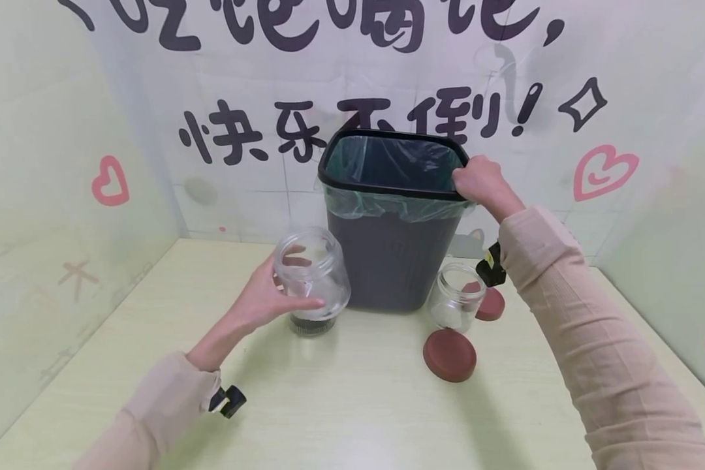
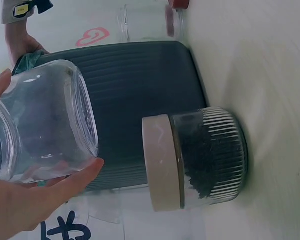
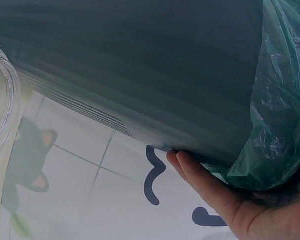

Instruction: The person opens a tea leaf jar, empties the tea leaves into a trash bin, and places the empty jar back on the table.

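My left hand (image 1: 261, 297) grips an uncapped clear glass jar (image 1: 332, 287), fingers and thumb round its sides. In the left wrist view this jar (image 2: 45, 122) is up off the table, above a ribbed jar (image 2: 210, 155) with a pale lid and dark contents. That second jar stands on the table and is mostly hidden in the head view. A dark grey trash bin (image 1: 396, 261) stands behind, lined with a green translucent bag (image 1: 364, 207). My right hand (image 1: 482, 177) grips its right rim; in the right wrist view, fingers (image 3: 205, 182) lie along its outer wall.
Right of the bin, a clear glass jar (image 1: 454, 313) stands uncapped on the pale table (image 1: 364, 405). One dark red lid (image 1: 450, 356) lies in front of it and another red lid (image 1: 492, 305) behind it. A wall with printed writing rises behind.
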The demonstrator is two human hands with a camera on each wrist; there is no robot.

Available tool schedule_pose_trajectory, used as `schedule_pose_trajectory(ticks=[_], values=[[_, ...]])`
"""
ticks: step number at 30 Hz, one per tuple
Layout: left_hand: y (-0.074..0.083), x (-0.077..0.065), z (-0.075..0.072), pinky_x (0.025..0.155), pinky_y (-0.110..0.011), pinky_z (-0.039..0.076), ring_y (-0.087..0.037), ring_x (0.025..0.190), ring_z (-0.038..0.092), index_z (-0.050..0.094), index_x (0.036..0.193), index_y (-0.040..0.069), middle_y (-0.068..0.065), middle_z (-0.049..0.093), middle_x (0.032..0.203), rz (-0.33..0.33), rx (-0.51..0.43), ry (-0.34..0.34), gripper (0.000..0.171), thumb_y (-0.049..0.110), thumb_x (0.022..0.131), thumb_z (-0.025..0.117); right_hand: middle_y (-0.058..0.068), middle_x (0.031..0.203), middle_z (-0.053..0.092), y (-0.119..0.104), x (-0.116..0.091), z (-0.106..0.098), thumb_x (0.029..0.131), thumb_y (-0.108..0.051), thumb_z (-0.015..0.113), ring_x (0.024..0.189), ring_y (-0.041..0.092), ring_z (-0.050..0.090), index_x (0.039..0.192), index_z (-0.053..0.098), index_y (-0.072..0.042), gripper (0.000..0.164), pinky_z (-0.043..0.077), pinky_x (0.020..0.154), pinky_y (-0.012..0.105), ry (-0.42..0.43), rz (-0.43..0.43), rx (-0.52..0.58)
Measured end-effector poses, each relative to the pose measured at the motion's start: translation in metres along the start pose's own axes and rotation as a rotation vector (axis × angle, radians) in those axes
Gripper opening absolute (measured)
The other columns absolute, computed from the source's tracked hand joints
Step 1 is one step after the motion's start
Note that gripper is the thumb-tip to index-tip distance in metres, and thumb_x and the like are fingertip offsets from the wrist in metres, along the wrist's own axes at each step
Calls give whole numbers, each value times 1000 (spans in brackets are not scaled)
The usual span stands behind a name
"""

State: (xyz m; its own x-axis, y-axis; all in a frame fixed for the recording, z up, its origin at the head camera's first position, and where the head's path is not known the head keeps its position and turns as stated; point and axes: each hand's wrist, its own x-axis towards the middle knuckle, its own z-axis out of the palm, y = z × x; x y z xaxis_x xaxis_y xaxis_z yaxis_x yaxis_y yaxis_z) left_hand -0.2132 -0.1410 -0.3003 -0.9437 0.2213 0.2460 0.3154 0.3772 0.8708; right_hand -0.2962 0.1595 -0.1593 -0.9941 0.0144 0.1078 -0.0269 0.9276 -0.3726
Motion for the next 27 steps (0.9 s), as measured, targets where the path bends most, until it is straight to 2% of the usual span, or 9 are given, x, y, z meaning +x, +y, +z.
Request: schedule_pose_trajectory(ticks=[4,11,17,21,27], values=[[-3,-1,10,86,-43,43,-26,109,49,38,128,10,-11,51,123,32,-10,-36,83,18,58,83,26,107,44,0,-1,-1,87,-16,26,97,39,43,103,46,16,41,37,86,45,2,-1,3],[-7,2,28,83,-39,44,-24,106,51,29,138,21,-11,50,121,85,-33,-80,100,16,55,85,22,100,44,0,-1,0,87,-16,26,93,38,43,101,47,14,39,38,82,43,-1,6,15],[-7,5,46,83,-37,43,-24,104,53,42,125,6,-12,55,114,129,-22,-111,85,17,52,85,23,102,44,0,0,0,88,-16,26,95,38,43,101,46,14,39,38,84,44,0,9,12],[-7,6,58,89,-39,41,-25,105,53,42,122,3,-12,55,113,123,-27,-141,85,15,51,86,25,103,45,1,0,0,87,-16,26,96,40,43,99,47,15,39,37,86,45,5,-6,-2],[-9,8,75,91,-39,41,-24,104,53,43,119,2,-12,56,112,135,32,-160,83,17,50,86,18,92,42,1,1,0,88,-16,27,88,35,44,91,46,8,31,39,74,39,2,24,35]])
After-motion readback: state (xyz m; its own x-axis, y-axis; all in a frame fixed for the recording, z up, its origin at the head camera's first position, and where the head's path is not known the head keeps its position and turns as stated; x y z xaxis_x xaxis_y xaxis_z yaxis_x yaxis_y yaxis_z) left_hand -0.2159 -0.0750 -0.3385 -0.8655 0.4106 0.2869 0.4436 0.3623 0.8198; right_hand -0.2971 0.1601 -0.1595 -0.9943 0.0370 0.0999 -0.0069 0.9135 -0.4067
